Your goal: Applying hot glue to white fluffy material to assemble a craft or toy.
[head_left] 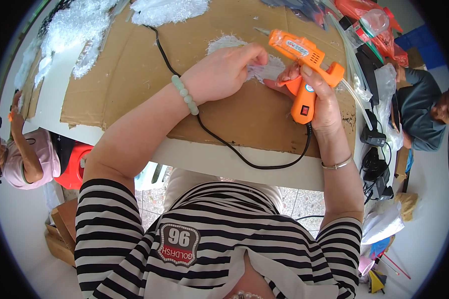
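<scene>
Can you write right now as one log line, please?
right hand: holding orange glue gun | left hand: at white fluffy piece, grip unclear | underneath: brown cardboard on white table

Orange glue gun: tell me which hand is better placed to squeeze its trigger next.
Right, most likely: the right hand grips the orange glue gun by its handle, close to its trigger. The left hand is apart from it, over white fringed material.

The shirt's (284, 239) grey-and-red patch (178, 244) bears white numerals and lettering; the glue gun (314, 57) has a pale printed label (297, 46) and a round sticker (310, 87); the bottle's (374, 23) label (362, 31) is too small to read.
</scene>
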`<state>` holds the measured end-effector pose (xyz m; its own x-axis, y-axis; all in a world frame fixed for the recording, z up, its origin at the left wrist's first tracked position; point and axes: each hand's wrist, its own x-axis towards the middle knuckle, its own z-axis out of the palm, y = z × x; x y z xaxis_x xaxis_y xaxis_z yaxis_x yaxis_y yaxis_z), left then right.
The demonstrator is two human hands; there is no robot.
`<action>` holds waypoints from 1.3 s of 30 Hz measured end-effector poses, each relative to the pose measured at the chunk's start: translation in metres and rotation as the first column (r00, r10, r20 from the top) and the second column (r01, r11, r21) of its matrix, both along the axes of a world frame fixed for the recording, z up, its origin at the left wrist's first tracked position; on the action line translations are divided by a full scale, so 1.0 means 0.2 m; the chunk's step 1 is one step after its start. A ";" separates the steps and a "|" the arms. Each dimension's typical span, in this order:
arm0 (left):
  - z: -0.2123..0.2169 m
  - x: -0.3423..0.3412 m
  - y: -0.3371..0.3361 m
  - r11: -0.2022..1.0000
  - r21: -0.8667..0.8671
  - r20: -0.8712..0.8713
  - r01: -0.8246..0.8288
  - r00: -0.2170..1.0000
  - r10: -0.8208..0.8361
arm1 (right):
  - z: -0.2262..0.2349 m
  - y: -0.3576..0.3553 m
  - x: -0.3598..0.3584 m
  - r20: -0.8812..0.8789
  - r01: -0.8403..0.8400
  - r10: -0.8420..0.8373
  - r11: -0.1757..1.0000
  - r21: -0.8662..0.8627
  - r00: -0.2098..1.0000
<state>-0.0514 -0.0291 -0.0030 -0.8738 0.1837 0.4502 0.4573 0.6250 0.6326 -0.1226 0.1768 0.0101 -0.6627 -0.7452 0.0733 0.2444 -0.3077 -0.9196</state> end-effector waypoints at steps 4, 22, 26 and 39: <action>-0.02 -0.01 -0.02 1.000 0.024 -0.005 0.006 1.000 -0.006 | 0.01 -0.02 0.03 0.038 0.103 -0.101 0.993 -0.052 0.994; -0.02 -0.01 -0.01 0.999 0.032 0.047 -0.026 0.999 0.025 | 0.01 -0.09 0.08 0.133 0.163 -0.158 0.986 -0.030 0.978; 0.00 0.01 -0.01 0.992 -0.123 0.102 -0.001 0.995 0.013 | 0.06 -0.05 0.07 0.119 0.166 -0.158 0.984 -0.062 0.980; 0.00 0.04 0.03 0.898 -0.433 -0.306 -0.077 0.950 -0.067 | 0.24 0.31 -0.02 -0.510 0.302 -0.003 0.809 0.505 0.860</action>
<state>-0.0438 -0.0234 -0.0022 -0.7070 0.4189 0.5698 0.5786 0.8059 0.1253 -0.1258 0.2386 0.0582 -0.7653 -0.6435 0.0130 -0.2604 0.2911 -0.9206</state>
